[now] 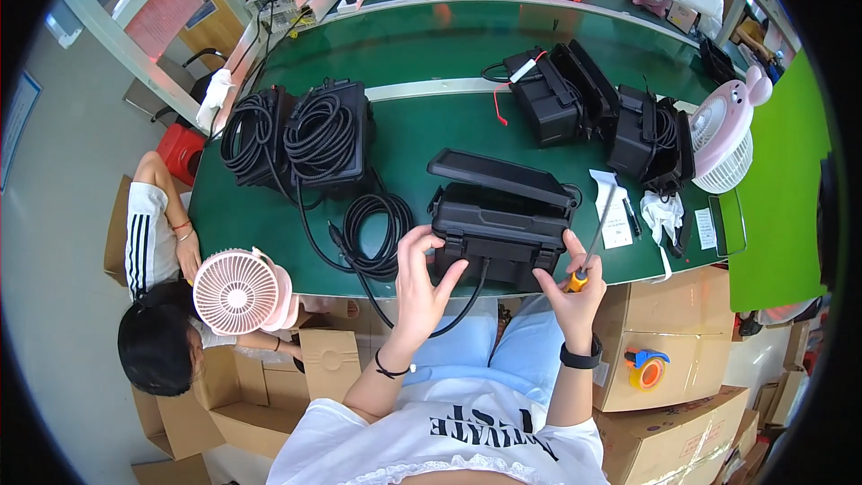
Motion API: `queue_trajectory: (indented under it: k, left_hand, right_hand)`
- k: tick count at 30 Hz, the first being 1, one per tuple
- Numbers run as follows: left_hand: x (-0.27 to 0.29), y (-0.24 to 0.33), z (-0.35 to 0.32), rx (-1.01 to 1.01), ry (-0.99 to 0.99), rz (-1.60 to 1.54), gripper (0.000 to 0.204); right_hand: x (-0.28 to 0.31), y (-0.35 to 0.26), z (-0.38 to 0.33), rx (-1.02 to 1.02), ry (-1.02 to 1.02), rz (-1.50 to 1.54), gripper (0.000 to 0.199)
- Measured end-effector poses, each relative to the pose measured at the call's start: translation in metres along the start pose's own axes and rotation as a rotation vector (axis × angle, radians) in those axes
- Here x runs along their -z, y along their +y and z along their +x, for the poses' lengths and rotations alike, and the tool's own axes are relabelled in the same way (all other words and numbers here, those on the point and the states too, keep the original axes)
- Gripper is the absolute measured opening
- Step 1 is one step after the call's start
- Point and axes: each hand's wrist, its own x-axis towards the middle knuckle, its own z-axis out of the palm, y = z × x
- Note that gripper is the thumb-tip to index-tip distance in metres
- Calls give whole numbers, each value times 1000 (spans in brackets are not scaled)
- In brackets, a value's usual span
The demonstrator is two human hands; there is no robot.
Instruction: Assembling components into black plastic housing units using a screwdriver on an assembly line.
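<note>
A black plastic case (503, 226) stands near the table's front edge, its lid (499, 178) raised and tilted back. My left hand (418, 283) grips its left end, fingers at the side and thumb on the front. At the right end, the thumb and forefinger of my right hand (579, 305) touch the case. The same hand holds a screwdriver (576, 282) with a yellow-orange handle, its long shaft pointing up and away. A black cable runs from the front of the case below the table edge. A coil of black cable (378, 232) lies left of the case.
Black cases with coiled cables (321, 136) stand at the left; two open black cases (549, 108) sit at the back right. Pink fans (237, 293) flank the green table (413, 139). A co-worker (157, 341) bends by cardboard boxes. White paper (612, 216) lies right.
</note>
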Motion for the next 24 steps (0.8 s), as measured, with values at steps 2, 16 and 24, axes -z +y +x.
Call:
queue_trajectory:
  k: [2, 16, 24]
  left_hand:
    - [3, -18, -2, -31, -58, -18, 36]
    - [9, -18, 2, -66, -153, -110, 51]
    - [-2, -25, 2, -56, -114, -299, 40]
  right_hand:
    - [-1, 0, -1, 0, 4, 5, 52]
    - [0, -10, 1, -38, -17, 26, 50]
    - [-13, -25, -10, 13, 216, -12, 38]
